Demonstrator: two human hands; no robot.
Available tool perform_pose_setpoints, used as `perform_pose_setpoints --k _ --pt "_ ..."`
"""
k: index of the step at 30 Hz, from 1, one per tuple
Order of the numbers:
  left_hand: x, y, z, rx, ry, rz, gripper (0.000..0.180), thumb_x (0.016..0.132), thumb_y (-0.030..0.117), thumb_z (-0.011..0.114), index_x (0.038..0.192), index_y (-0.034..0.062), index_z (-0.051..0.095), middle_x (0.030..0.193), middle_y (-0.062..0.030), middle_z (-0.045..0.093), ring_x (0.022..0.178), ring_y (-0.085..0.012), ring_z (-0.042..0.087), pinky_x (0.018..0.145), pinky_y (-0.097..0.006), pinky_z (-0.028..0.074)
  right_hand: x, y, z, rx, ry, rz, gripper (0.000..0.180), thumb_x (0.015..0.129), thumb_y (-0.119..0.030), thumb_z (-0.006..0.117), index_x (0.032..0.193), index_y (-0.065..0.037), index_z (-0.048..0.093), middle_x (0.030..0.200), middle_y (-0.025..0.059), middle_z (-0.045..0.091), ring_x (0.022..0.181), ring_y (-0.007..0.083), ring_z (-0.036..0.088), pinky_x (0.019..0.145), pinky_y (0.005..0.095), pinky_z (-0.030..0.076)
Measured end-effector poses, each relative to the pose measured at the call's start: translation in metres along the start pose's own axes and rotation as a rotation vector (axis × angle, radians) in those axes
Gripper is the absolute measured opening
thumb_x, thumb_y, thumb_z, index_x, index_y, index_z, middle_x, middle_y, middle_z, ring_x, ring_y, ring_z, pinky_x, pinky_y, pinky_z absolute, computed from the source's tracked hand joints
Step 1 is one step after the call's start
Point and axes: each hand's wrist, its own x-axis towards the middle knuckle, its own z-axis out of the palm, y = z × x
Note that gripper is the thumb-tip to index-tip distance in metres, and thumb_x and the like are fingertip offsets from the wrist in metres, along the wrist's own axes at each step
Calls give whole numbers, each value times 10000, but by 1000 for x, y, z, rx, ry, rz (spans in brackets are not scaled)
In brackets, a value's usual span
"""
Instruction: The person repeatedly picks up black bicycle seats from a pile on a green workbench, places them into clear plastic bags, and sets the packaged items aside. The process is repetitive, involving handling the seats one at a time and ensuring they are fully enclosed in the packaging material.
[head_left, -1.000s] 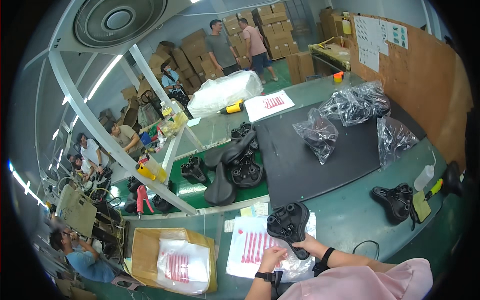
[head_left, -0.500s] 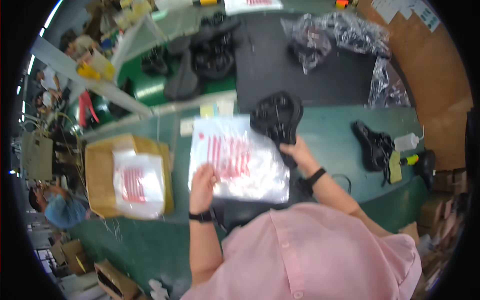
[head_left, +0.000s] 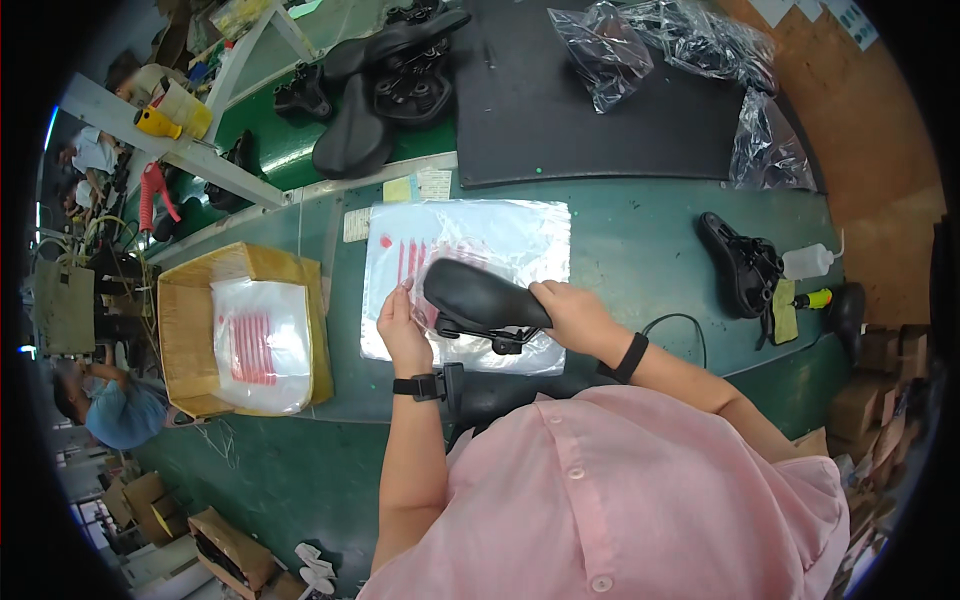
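A black bicycle saddle (head_left: pixel 475 293) is in my right hand (head_left: pixel 575 318), which grips it by the narrow nose end. Its smooth top faces up, and the rails and clamp show along the near side. Below it lies a stack of clear plastic bags (head_left: pixel 530 225) with red print, partly covered by the saddle. My left hand (head_left: pixel 403 328) is closed at the left part of the stack, thumb and fingertips pinching the film of a plastic bag next to the saddle's wide end.
A yellow-lined box (head_left: pixel 322 350) with more printed bags stands at left. Several saddles (head_left: pixel 355 135) lie on the green surface beyond. Bagged saddles (head_left: pixel 605 55) rest on a black mat (head_left: pixel 560 140). At right are another saddle (head_left: pixel 740 265), a squeeze bottle (head_left: pixel 808 262) and a yellow-black tool (head_left: pixel 815 299).
The saddle has come down and left over the bags and turned from underside showing to top showing. My left hand has risen slightly at the bags.
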Motion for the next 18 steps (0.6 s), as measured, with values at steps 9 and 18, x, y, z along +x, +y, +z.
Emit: perform_pose_setpoints --k 9,18 --pt "-65 76 44 926 -624 587 130 845 31 605 921 6 707 893 -139 709 780 -239 691 699 -328 541 15 12 -7 1020 -161 499 439 758 -138 740 1123 36 570 998 139 661 853 242 644 783 343 505" --pt "-128 25 147 719 -1278 717 334 795 143 662 1125 101 625 846 -55 656 727 -236 623 647 -332 502 45 13 -28 1061 217 462 663 794 -177 730 1322 85 425 1207 179 566 1101 200 532 971 326 404"
